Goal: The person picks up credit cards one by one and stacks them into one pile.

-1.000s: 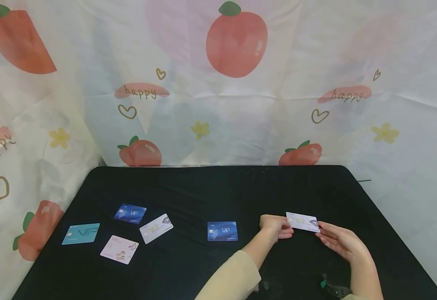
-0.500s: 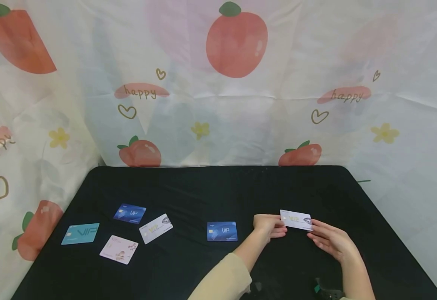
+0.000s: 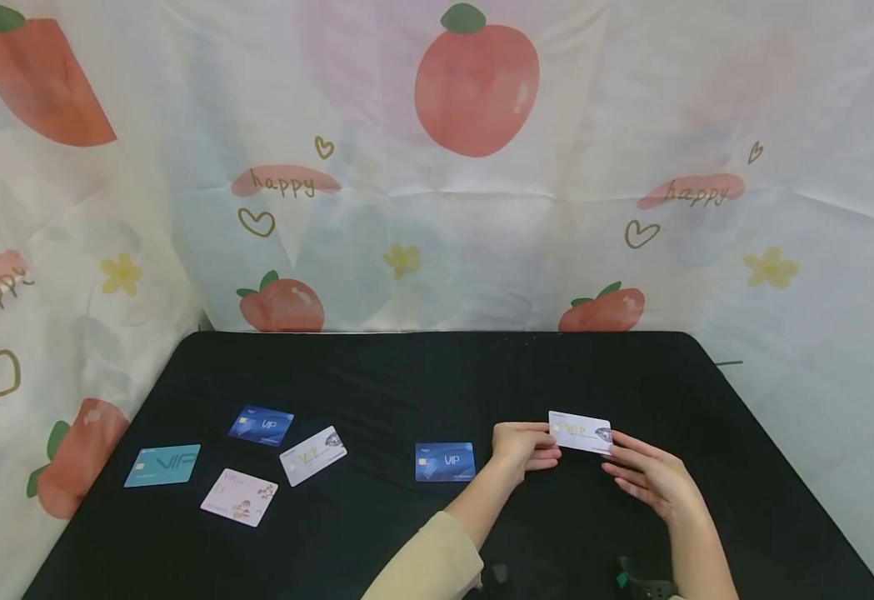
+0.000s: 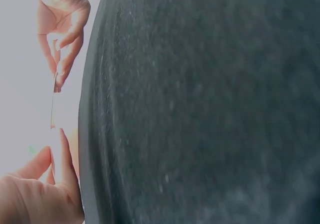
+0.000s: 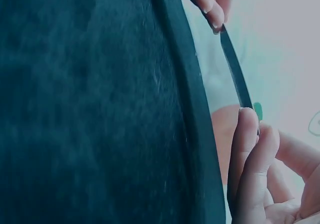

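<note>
Above our desk (image 3: 392, 375), left fingers (image 3: 543, 454) and right fingers (image 3: 629, 457) pinch a white card (image 3: 580, 432); a blue card (image 3: 445, 462) lies at nine o'clock.

From the head we look forward and down, well back from the work, over the bench (image 3: 347, 546) to the curtain (image 3: 481, 242) behind it. From the left wrist we look closely along the left hand (image 3: 515, 446) toward the right hand (image 3: 663, 479), the picture tipped sideways, the bench filling its right. From the right wrist we look as closely back the other way, the bench on the left. All three views share the card (image 3: 581, 432): we see its face from the head, its edge from the wrists.
</note>
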Demonstrator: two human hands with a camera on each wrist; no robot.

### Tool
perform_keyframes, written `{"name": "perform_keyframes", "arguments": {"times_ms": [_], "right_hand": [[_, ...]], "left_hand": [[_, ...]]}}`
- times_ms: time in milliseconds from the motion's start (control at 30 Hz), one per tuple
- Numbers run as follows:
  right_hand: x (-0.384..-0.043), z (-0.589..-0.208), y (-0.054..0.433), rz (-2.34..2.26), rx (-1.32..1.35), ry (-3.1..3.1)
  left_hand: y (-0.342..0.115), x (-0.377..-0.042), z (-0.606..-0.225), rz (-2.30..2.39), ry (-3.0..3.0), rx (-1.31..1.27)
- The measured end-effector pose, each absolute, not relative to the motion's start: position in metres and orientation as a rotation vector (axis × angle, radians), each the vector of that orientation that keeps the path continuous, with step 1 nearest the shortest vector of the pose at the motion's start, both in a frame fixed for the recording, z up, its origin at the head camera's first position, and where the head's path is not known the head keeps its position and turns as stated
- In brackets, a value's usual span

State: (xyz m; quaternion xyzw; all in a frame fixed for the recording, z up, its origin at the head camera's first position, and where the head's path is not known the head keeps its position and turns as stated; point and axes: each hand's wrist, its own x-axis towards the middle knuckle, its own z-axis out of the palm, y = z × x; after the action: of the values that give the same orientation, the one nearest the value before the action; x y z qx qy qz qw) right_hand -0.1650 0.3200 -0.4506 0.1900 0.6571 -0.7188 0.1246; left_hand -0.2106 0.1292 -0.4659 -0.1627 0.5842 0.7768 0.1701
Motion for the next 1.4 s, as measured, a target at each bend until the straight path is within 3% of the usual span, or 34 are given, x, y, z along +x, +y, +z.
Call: {"name": "perform_keyframes", "arguments": {"times_ms": [1400], "right_hand": [[-0.184, -0.452, 0.215, -2.029, 0.537, 2.030]], "left_hand": [[0.019, -0.206, -0.463, 2.276, 1.630, -0.411]]}}
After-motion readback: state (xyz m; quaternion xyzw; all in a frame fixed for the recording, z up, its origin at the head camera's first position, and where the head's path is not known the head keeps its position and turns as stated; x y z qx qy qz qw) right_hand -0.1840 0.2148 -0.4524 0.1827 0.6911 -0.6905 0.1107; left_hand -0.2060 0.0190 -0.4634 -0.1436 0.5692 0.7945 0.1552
